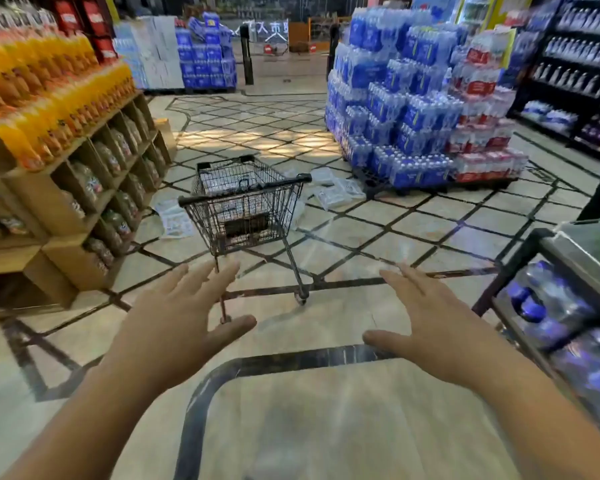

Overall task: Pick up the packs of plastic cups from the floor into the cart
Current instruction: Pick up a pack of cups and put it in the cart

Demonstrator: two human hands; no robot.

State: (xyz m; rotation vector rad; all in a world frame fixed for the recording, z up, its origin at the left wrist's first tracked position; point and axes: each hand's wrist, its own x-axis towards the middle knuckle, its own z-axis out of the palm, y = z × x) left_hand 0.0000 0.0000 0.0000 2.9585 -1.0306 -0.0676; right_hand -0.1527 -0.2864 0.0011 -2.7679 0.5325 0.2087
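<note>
The cart (243,202) stands well ahead of both hands, handle toward them; some packs appear to lie inside already. On the floor (361,237), packs (340,194) lie far beyond the right hand (430,317), and one pack (174,220) far beyond the left hand (181,313). Both hands are spread and hold nothing. Step in hand: approach. The next move calls for closing in, stooping and grasping a pack.

- Pale stone floor (326,410) crossed by dark diagonal lines, with a patch of sunlight (257,136) farther in.
- Wooden shelving (66,202) on the left, orange drink bottles (49,98) on top.
- Stacked blue-labelled water bottle packs (413,116) on the right; dark shelves (575,81) beyond them.
</note>
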